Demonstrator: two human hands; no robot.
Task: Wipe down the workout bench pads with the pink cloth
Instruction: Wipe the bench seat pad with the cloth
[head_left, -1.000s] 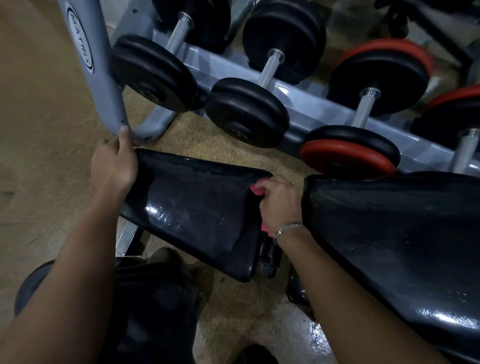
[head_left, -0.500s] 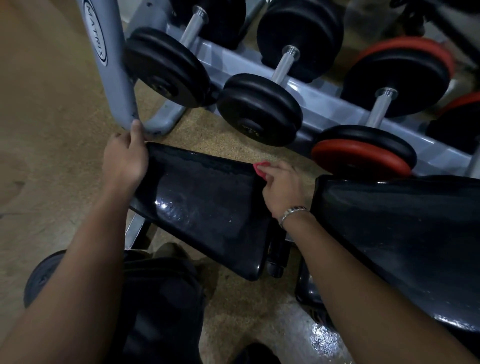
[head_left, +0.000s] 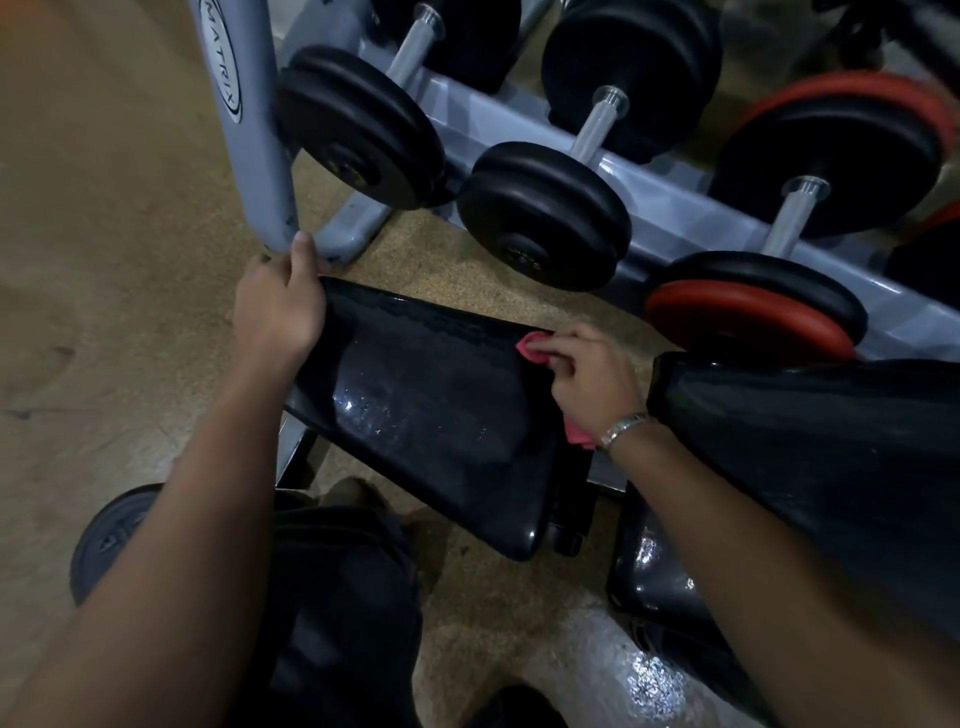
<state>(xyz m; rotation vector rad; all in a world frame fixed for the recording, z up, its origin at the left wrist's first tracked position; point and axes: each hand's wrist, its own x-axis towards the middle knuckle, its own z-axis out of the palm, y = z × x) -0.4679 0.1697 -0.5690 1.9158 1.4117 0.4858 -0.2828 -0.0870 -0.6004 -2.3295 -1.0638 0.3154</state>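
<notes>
The black seat pad (head_left: 431, 410) of the workout bench lies in the middle, shiny and wet-looking. My left hand (head_left: 278, 306) grips its far left end, thumb up beside the rack's foot. At the pad's far right corner my right hand (head_left: 592, 382) is closed on the pink cloth (head_left: 532, 348) and presses it against the pad. A fold of the cloth also shows below my wrist. The larger black back pad (head_left: 810, 457) slopes away on the right, just past my right forearm.
A grey dumbbell rack (head_left: 665, 208) runs across the back, holding black and red dumbbells (head_left: 545, 218) close behind the bench. Its upright leg (head_left: 249, 130) stands just beyond my left hand. A weight plate (head_left: 109, 545) lies on the tan floor at lower left.
My right hand has slid the pink cloth away from me along the seat pad's right edge to its far corner. My left hand keeps its grip on the pad's left end.
</notes>
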